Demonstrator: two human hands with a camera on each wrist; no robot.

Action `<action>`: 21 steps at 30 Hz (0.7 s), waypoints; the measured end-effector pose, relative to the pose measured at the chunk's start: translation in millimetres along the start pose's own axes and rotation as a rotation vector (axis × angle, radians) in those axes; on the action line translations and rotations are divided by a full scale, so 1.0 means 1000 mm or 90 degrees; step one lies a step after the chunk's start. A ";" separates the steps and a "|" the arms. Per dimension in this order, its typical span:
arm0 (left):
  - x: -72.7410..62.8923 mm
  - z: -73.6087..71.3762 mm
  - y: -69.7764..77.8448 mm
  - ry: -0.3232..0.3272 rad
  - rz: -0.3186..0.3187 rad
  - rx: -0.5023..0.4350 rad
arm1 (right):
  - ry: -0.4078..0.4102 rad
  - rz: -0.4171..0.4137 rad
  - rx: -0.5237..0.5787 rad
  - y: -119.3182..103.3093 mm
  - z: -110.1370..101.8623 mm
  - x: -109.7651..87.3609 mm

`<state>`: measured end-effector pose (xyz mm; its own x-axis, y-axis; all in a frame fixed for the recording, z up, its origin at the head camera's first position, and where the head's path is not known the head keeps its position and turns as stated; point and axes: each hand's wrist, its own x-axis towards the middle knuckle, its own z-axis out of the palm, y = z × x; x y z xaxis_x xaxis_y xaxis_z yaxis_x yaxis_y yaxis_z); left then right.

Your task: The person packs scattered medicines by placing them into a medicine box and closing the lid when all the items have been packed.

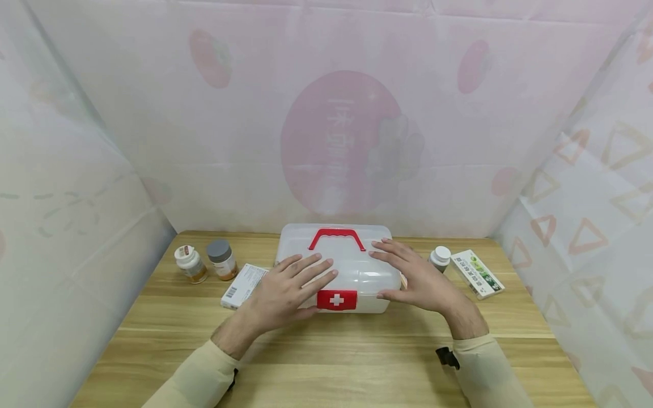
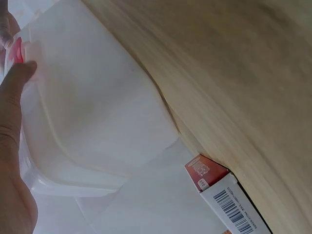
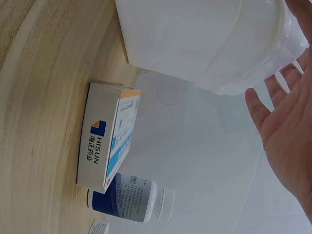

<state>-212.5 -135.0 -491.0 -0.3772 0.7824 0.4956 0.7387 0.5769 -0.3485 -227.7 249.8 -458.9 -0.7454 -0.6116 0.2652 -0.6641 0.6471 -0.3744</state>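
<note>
A translucent white first-aid box (image 1: 374,263) with a red carrying handle (image 1: 336,232) stands on the table, its lid down. On its front is a red latch (image 1: 336,300) with a white cross. My left hand (image 1: 285,292) lies over the box's left front part, fingers spread and straight, the thumb near the latch. In the left wrist view that thumb (image 2: 14,97) reaches the latch's edge. Over the right side of the lid, my right hand (image 1: 415,277) has its fingers extended. Whether its fingertips touch the lid, I cannot tell. Neither hand grips anything.
To the left stand a white-capped bottle (image 1: 191,264), a grey-capped bottle (image 1: 221,260) and a flat medicine box (image 1: 245,285). On the right are a white-capped bottle (image 1: 440,258), a green-and-white box (image 1: 478,274) and a HISUN carton (image 3: 109,136). Fabric walls (image 1: 245,141) enclose the wooden table (image 1: 336,362).
</note>
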 end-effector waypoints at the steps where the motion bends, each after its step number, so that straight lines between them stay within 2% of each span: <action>1: -0.001 0.000 -0.001 0.001 0.003 -0.007 | -0.002 0.001 -0.001 0.000 0.000 0.000; 9: -0.004 -0.003 -0.006 -0.007 0.015 -0.033 | -0.013 0.028 0.007 0.009 -0.009 -0.010; 14: -0.004 -0.002 -0.006 -0.003 0.015 -0.034 | -0.018 0.046 0.016 0.018 -0.015 -0.015; 21: -0.005 -0.002 -0.007 -0.002 0.016 -0.023 | -0.014 0.046 0.014 0.021 -0.017 -0.016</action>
<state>-214.4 -143.5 -489.9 -0.3600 0.7972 0.4847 0.7672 0.5485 -0.3324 -230.5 281.2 -455.9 -0.7895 -0.5739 0.2173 -0.6073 0.6796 -0.4115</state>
